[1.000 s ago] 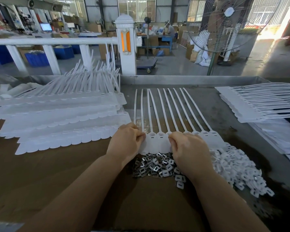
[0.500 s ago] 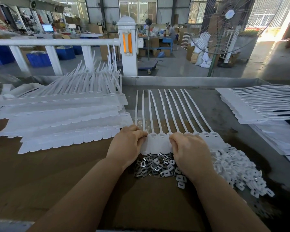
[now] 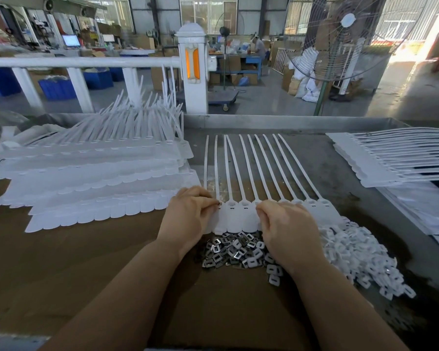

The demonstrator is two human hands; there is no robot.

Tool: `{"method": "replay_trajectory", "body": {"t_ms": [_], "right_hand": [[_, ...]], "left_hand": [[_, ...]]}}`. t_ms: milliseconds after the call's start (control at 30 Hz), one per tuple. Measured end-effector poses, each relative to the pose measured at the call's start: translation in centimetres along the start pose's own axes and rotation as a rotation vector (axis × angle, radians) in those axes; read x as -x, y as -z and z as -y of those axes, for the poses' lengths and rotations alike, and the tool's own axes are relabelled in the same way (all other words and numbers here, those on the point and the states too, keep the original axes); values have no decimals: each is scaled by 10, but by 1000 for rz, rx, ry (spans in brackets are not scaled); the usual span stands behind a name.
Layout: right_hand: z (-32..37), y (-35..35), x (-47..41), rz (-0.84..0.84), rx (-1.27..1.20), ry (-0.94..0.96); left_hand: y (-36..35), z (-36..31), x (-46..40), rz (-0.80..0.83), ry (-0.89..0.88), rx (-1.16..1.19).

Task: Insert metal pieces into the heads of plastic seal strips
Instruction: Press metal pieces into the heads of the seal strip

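— Left hand (image 3: 188, 216)?
— Curling its fingers at the left end of the row of seal strips (image 3: 241, 214), fingertips pinching something small and dark against a strip head; hard to tell what exactly.
— Right hand (image 3: 287, 229)?
— Lying knuckles-up on the heads further right, fingers bent down onto the white plastic, pressing it; whether holding a piece underneath, cannot tell.
— And the strips themselves?
— Lying flat between the hands, heads nearest, tails fanning away toward 12 o'clock.
— Metal pieces?
— Sitting in a loose heap (image 3: 228, 252) at 6 o'clock of the heads, touching their lower edge, between the wrists.
— Further out?
— Spreading at 4 o'clock, a pile of small white plastic clips (image 3: 360, 259). Stacking up at 10 o'clock, sheets of joined strips (image 3: 94, 188), tails pointing upward. Resting at 2 o'clock, another stack (image 3: 390, 160) lying sideways. Standing beyond the table's far edge (image 3: 289, 122), a white railing post (image 3: 192, 69) and a big fan (image 3: 345, 39).
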State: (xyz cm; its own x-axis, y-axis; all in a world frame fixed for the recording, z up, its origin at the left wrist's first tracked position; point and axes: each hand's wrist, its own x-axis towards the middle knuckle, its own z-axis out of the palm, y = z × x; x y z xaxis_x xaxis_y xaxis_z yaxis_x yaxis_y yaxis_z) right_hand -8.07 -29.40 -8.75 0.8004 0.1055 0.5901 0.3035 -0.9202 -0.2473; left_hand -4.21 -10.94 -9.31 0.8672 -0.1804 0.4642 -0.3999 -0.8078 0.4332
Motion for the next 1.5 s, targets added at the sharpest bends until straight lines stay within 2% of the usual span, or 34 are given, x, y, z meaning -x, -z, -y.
{"method": "replay_trajectory", "body": {"t_ms": [233, 433, 633, 833, 1033, 1233, 1500], "right_hand": [[0, 0, 0, 18, 5, -1], [0, 2, 1, 28, 12, -10], [0, 1, 1, 33, 19, -2], [0, 1, 1, 43, 41, -6], [1, 4, 0, 52, -23, -4], [3, 14, -6, 179, -110, 19], [11, 31, -18, 524, -138, 132]], "left_hand": [[4, 1, 1, -81, 200, 117], [3, 4, 3, -138, 341, 44], [3, 2, 5, -38, 341, 74], [10, 6, 4, 91, 359, 336], [12, 8, 2, 170, 335, 349], [10, 9, 1, 151, 328, 370], [9, 11, 0, 167, 327, 364]]}}
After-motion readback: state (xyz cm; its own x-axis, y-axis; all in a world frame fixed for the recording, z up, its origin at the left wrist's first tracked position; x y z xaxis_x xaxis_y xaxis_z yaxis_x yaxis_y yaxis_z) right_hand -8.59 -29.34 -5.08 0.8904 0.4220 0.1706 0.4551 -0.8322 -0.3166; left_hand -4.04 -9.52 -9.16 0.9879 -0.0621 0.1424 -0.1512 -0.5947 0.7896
